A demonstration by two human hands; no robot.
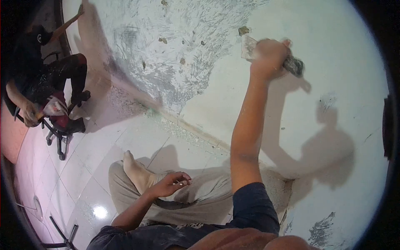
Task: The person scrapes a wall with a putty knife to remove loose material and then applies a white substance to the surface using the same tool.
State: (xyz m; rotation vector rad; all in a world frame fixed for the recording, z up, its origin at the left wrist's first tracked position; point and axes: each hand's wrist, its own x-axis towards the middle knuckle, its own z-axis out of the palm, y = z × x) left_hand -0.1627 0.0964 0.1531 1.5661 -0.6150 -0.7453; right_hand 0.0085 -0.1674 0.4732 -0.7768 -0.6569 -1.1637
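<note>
My right hand [268, 57] is wrapped around the handle of a scraper [248, 46], a wide flat blade with a dark, worn handle end showing below the fist. The blade lies against the white wall [216, 100], just right of the patch where the paint is scraped off. Motion blurs part of this hand. My left hand [168, 185] rests over my crossed legs [200, 191], its fingers loosely bent and the thumb apart. Nothing clearly shows in it.
A person [33, 79] sits on a black wheeled chair [60, 141] at the left, one hand on the wall, the other holding a scraper [55, 106]. Paint flakes [125, 100] lie along the wall's foot on the tiled floor [96, 146]. Black metal legs [64, 239] stand at the lower left.
</note>
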